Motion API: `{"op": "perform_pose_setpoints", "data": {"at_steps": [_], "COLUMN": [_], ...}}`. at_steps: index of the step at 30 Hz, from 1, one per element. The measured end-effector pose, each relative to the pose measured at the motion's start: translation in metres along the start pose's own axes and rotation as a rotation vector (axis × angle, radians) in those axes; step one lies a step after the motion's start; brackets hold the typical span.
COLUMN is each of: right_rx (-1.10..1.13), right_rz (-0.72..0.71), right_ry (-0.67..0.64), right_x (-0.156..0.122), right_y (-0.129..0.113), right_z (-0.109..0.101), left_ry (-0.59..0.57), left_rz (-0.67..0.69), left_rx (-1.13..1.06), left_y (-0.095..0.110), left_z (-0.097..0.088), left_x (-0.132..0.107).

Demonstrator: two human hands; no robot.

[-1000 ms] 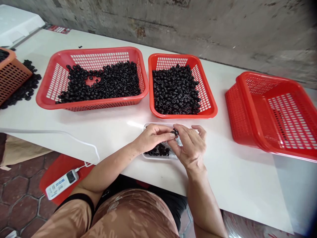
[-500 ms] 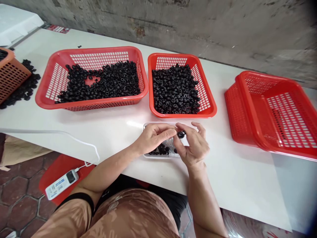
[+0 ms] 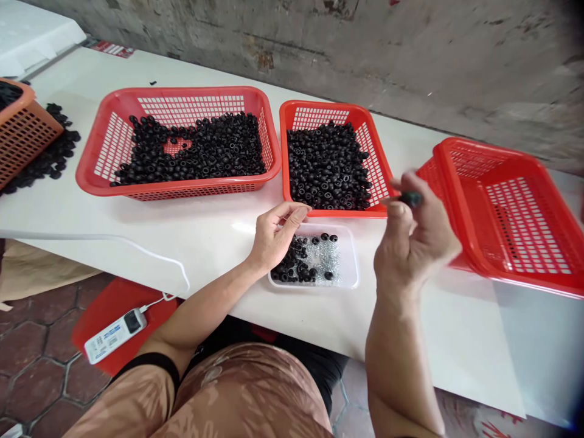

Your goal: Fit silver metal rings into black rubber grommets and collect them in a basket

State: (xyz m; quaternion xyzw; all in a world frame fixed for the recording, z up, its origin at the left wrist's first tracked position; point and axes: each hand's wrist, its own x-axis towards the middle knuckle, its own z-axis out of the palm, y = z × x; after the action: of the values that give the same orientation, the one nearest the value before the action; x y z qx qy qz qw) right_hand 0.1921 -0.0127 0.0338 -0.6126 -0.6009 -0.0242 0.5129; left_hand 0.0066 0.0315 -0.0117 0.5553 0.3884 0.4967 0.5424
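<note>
My right hand (image 3: 417, 234) is raised over the table between the middle basket and the right-hand baskets, pinching a small black ring (image 3: 412, 198) between thumb and fingertips; the hand is blurred by motion. My left hand (image 3: 276, 234) rests at the left edge of a small clear tray (image 3: 349, 267) holding black rings (image 3: 296, 264) and shiny small metal parts. Its fingers are curled with the tips near each other; nothing shows in them.
Two red baskets (image 3: 103, 176) (image 3: 381, 176) full of black rings stand behind the tray. Stacked red baskets (image 3: 460, 201) sit at the right. An orange basket (image 3: 27, 131) and loose rings (image 3: 52, 158) lie far left. A white cable (image 3: 114, 240) crosses the table edge.
My right hand has lifted away from the small tray and swung right toward the stacked baskets, carrying a black ring. My left hand stayed at the tray, now uncovered.
</note>
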Motion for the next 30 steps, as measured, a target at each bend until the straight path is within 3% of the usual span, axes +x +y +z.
{"op": "perform_pose_setpoints", "data": {"at_steps": [4, 6, 8, 12, 15, 18, 20, 22, 26, 30], "right_rx": [0.020, -0.037, -0.106, -0.564, -0.761, -0.751, -0.615, -0.321, 0.318, 0.564], "right_rz": [0.045, 0.077, 0.044, -0.048, -0.077, -0.078, -0.017, 0.096, 0.445, 0.638], "right_ry": [0.054, -0.085, -0.341, -0.717, -0.822, -0.789, -0.744, -0.698, -0.647, -0.688], "right_x": [0.010, -0.002, -0.018, -0.043, -0.048, -0.046, -0.043, -0.039, -0.029, -0.025], "right_y": [-0.003, -0.001, 0.003, 0.013, 0.016, 0.019, 0.021, 0.021, 0.015, 0.009], "right_z": [0.001, 0.002, 0.005, 0.023, 0.033, 0.033, 0.027, 0.018, 0.005, 0.005], "left_ry": [-0.002, -0.014, -0.027, -0.039, -0.056, -0.082, -0.108, -0.154, -0.302, -0.364], "left_rz": [-0.001, -0.002, -0.005, -0.008, 0.007, 0.041, 0.071, 0.114, 0.196, 0.185], "left_rx": [-0.030, -0.044, -0.040, 0.013, 0.076, 0.152, 0.209, 0.254, 0.266, 0.244], "left_y": [0.000, 0.000, 0.001, 0.001, 0.002, 0.004, 0.005, 0.005, 0.004, 0.005], "left_z": [0.001, 0.001, 0.001, 0.002, 0.001, 0.001, 0.000, 0.000, -0.002, -0.003], "left_x": [0.001, 0.001, 0.001, 0.000, 0.000, 0.000, -0.001, 0.000, 0.000, 0.002]}}
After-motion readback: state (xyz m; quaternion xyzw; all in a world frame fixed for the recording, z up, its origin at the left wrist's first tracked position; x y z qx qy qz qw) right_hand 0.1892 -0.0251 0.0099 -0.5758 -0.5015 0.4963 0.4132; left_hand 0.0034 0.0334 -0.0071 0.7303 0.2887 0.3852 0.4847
